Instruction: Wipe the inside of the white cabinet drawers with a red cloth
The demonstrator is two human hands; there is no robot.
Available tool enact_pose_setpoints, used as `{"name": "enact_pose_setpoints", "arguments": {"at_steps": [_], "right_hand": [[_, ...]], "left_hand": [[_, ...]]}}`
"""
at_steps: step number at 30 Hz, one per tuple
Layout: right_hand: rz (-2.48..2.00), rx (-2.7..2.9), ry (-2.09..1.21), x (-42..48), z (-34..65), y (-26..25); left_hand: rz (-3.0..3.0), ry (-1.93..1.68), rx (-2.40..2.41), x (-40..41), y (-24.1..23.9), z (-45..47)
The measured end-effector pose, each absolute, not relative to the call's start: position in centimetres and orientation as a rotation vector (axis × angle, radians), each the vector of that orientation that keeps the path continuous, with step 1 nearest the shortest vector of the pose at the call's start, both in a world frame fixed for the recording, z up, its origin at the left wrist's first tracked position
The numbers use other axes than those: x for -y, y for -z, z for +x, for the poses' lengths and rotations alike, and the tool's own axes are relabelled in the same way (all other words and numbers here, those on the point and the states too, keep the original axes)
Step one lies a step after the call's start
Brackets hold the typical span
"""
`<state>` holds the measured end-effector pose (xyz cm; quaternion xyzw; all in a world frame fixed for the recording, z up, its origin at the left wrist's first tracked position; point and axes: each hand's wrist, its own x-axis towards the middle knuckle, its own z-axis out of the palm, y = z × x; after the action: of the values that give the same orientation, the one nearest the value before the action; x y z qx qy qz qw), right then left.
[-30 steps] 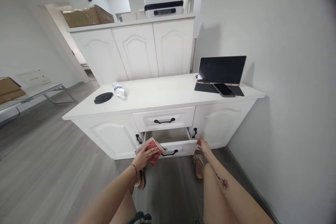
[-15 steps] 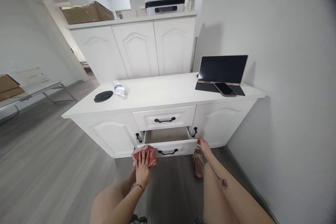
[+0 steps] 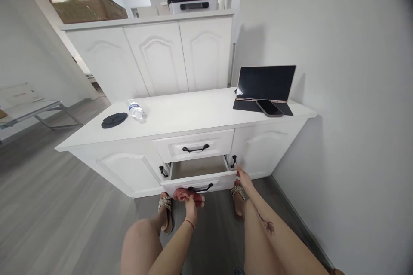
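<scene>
Red cloth (image 3: 189,194), bunched, is pressed against the front of the pulled-out lower drawer (image 3: 200,180), just below its black handle, clenched in the left hand (image 3: 191,206). At 3 o'clock from it, the right hand (image 3: 242,177) touches the drawer's right corner; whether its grip is closed, I cannot tell.

White cabinet top (image 3: 193,114) bears bottle (image 3: 135,109), tablet (image 3: 266,82), phone (image 3: 269,108).

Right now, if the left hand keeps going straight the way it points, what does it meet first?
Likely the open drawer's white front: the left hand, gripping a red cloth, points forward at it, just under the black handle. Depth is unclear.
</scene>
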<state>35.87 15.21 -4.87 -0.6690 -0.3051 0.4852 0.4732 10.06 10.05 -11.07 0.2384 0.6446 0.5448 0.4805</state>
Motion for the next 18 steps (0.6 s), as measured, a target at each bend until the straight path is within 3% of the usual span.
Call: {"name": "enact_pose_setpoints", "arguments": {"at_steps": [11, 18], "right_hand": [[-1.623, 0.824, -1.194, -15.1, 36.3, 5.4], [-1.62, 0.849, -1.179, -14.9, 36.3, 5.4]], "left_hand": [[-0.089, -1.489, -1.151, -10.6, 9.8, 13.3], [-0.19, -1.384, -0.938, -10.6, 9.2, 17.5]]}}
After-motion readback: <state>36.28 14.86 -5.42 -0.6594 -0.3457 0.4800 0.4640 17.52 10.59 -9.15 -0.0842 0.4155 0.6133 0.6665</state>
